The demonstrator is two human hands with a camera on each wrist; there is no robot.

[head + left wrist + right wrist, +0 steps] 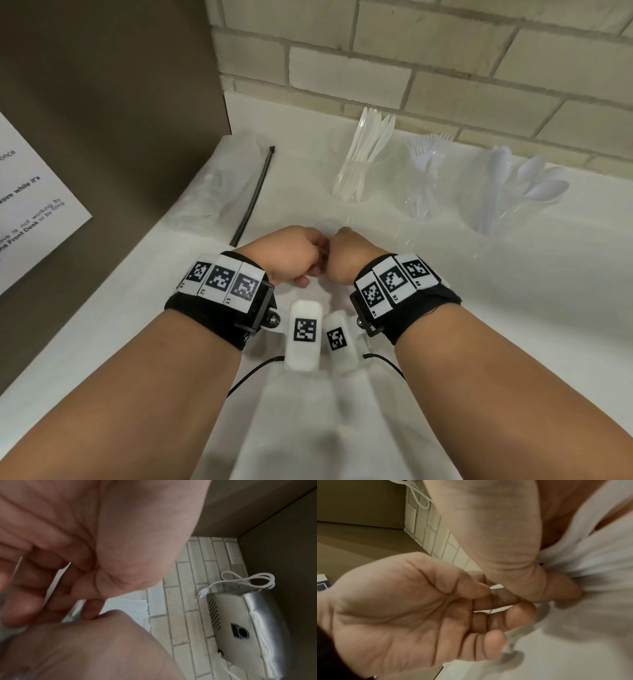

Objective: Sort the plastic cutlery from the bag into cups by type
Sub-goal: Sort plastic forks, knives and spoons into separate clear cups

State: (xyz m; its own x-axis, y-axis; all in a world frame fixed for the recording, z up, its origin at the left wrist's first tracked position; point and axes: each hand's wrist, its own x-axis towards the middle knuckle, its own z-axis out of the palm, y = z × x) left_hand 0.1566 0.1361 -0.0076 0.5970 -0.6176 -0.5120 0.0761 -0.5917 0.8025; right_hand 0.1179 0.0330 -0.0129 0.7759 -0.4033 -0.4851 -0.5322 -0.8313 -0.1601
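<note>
Both hands meet over the white counter [102, 342], fingers curled. My left hand [294, 253] and right hand [349, 253] pinch the thin clear plastic bag [404, 236], which is hard to make out. In the right wrist view the left hand [402, 608] curls its fingers round crumpled clear plastic [513, 639], with the right hand [496, 547] above it. Three clear cups stand at the back. One holds knives [371, 137], one holds forks [431, 147], and one holds spoons [534, 178]. What the bag contains is hidden.
A sleeve of stacked clear cups [219, 192] lies at the back left beside a black strip [255, 195]. A brick wall [411, 68] closes the back. A brown panel with a paper notice [34, 205] stands on the left. A steel appliance [248, 628] with a white cord shows overhead.
</note>
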